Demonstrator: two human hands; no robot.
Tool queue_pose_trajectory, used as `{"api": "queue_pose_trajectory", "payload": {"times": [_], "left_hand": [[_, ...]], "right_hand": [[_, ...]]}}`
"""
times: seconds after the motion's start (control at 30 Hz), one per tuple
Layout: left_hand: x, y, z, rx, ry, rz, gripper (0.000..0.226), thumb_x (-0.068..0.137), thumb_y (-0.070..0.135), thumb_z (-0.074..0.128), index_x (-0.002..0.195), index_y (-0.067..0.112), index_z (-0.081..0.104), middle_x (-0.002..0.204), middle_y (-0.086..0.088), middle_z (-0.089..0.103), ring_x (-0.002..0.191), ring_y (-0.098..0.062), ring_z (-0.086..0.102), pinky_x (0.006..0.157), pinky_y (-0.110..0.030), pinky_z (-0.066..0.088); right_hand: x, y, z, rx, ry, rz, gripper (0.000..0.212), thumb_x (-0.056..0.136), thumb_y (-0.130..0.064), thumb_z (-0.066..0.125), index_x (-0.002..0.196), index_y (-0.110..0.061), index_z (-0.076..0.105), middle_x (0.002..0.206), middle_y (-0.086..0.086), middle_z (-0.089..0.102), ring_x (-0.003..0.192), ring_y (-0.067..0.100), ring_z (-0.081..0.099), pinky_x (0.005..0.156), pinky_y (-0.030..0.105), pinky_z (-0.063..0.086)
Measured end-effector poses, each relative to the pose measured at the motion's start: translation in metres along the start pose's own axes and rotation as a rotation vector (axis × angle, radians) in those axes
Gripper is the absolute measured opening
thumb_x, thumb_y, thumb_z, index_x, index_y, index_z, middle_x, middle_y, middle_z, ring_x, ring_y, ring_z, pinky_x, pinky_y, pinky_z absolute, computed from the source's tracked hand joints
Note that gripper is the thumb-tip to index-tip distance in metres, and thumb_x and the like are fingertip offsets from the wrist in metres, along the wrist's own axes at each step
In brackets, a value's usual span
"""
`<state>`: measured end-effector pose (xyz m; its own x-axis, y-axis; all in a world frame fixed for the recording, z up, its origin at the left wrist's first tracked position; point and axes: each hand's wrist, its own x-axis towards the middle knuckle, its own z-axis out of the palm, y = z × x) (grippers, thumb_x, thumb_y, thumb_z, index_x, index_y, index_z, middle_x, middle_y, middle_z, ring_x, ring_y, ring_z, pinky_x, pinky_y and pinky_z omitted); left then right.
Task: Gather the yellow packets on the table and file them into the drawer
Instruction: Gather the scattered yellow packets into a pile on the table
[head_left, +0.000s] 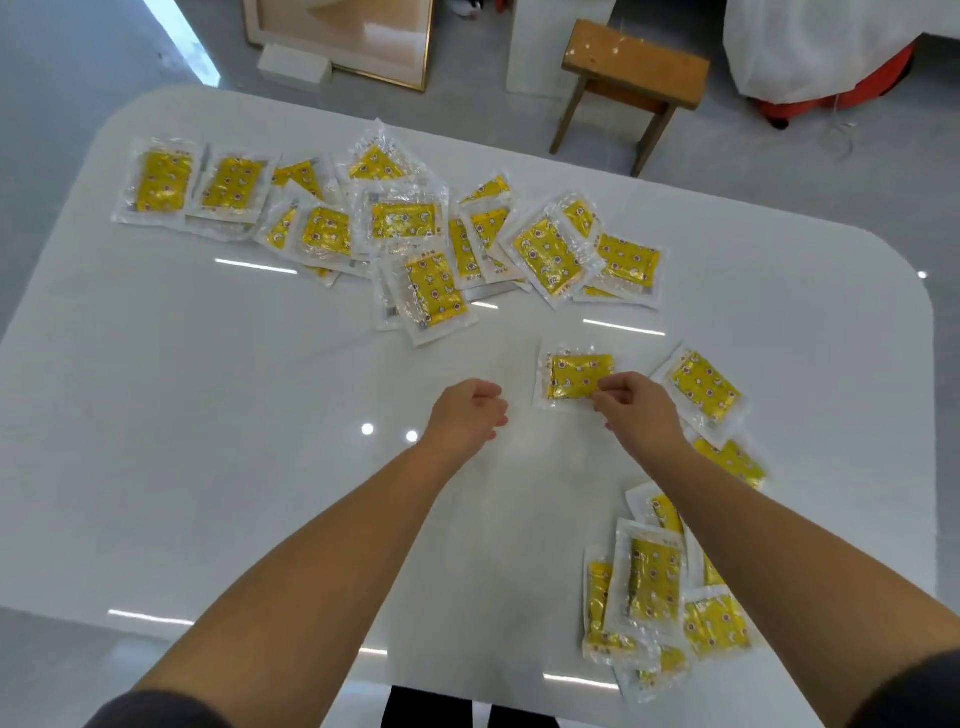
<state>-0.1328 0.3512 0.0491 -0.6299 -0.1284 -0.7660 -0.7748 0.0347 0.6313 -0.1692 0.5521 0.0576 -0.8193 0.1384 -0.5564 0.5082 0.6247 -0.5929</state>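
Several yellow packets in clear wrappers lie on the white table (208, 415). A long scatter of them (400, 223) runs across the far half, and a smaller heap (654, 582) sits near my right forearm. My right hand (641, 410) pinches the near edge of a single yellow packet (574, 375) lying flat in the middle. Another packet (704, 389) rests just right of that hand. My left hand (467, 415) hovers over bare table left of the pinched packet, fingers loosely curled, holding nothing. No drawer is in view.
A wooden stool (631, 70) stands on the floor beyond the table's far edge. A framed panel (343, 36) leans at the back. White cloth over something red (831, 52) sits at the far right.
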Motion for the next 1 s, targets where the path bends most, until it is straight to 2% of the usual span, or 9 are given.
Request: {"api": "queue_pose_trajectory", "payload": {"times": [0.1,0.17,0.3,0.43,0.57,0.67,0.73,0.87,1.0], "left_hand": [[-0.022,-0.029,0.01,0.078,-0.022,-0.004,0.025,0.088,0.01,0.061,0.112,0.006,0.062,0.098,-0.008,0.068,0.084,-0.02,0.067,0.075,-0.032,0.053],[-0.037,-0.049,0.019,0.161,-0.039,0.006,0.022,0.087,0.014,0.062,0.108,0.01,0.064,0.095,-0.006,0.069,0.086,-0.019,0.068,0.08,-0.032,0.054],[-0.071,-0.084,0.038,0.271,-0.059,0.004,0.015,0.087,0.018,0.062,0.102,0.018,0.065,0.098,-0.004,0.068,0.092,-0.018,0.066,0.08,-0.029,0.054],[-0.102,-0.109,0.062,0.42,-0.066,0.019,0.025,0.09,0.02,0.058,0.114,0.016,0.063,0.108,0.0,0.063,0.098,-0.013,0.06,0.082,-0.02,0.047],[-0.117,-0.124,0.088,0.484,-0.073,-0.004,0.027,0.088,0.02,0.059,0.115,0.018,0.06,0.108,0.001,0.06,0.096,-0.014,0.058,0.085,-0.024,0.05],[-0.118,-0.126,0.103,0.541,-0.087,0.006,0.029,0.088,0.02,0.058,0.117,0.018,0.057,0.11,0.0,0.061,0.099,-0.016,0.059,0.086,-0.026,0.049],[-0.117,-0.126,0.11,0.565,-0.088,0.025,0.029,0.088,0.018,0.058,0.117,0.016,0.056,0.11,-0.002,0.061,0.099,-0.017,0.059,0.086,-0.026,0.048],[-0.117,-0.13,0.118,0.613,-0.088,0.032,0.027,0.088,0.018,0.059,0.114,0.014,0.056,0.108,-0.003,0.061,0.097,-0.018,0.058,0.085,-0.027,0.048],[-0.114,-0.128,0.122,0.658,-0.074,0.055,0.025,0.086,0.016,0.058,0.11,0.014,0.058,0.106,-0.004,0.062,0.096,-0.02,0.06,0.082,-0.028,0.048]], "right_hand": [[-0.022,0.02,-0.004,-0.178,-0.084,-0.071,0.016,0.087,-0.017,0.063,0.102,-0.015,0.067,0.091,-0.002,0.064,0.086,0.016,0.06,0.077,0.023,0.043],[-0.035,0.037,-0.009,-0.31,-0.179,-0.123,0.017,0.088,-0.016,0.063,0.104,-0.013,0.066,0.096,-0.001,0.065,0.09,0.014,0.06,0.082,0.023,0.044],[-0.058,0.067,-0.023,-0.555,-0.379,-0.249,0.024,0.09,-0.021,0.06,0.113,-0.018,0.061,0.113,-0.001,0.062,0.107,0.016,0.057,0.09,0.027,0.043],[-0.074,0.081,-0.035,-0.941,-0.471,-0.497,0.039,0.089,-0.028,0.057,0.127,-0.027,0.051,0.13,-0.006,0.053,0.124,0.015,0.046,0.101,0.033,0.033],[-0.082,0.092,-0.043,-1.241,-0.529,-0.776,0.058,0.087,-0.02,0.056,0.14,-0.029,0.037,0.146,-0.004,0.038,0.142,0.019,0.025,0.114,0.045,0.015],[-0.084,0.101,-0.043,-1.434,-0.549,-0.895,0.068,0.088,-0.014,0.057,0.146,-0.026,0.024,0.153,0.004,0.027,0.148,0.025,0.01,0.116,0.055,0.002],[-0.086,0.105,-0.04,-1.539,-0.535,-0.949,0.07,0.089,-0.013,0.057,0.147,-0.024,0.02,0.155,0.009,0.021,0.148,0.029,0.006,0.115,0.059,-0.004],[-0.09,0.105,-0.039,-1.652,-0.479,-1.028,0.066,0.08,-0.01,0.066,0.137,-0.011,0.033,0.145,0.016,0.028,0.139,0.035,0.022,0.115,0.062,-0.003],[-0.087,0.105,-0.044,-1.603,-0.514,-1.104,0.051,0.08,-0.008,0.064,0.128,-0.01,0.046,0.131,0.012,0.045,0.125,0.031,0.04,0.116,0.055,0.006]]}}
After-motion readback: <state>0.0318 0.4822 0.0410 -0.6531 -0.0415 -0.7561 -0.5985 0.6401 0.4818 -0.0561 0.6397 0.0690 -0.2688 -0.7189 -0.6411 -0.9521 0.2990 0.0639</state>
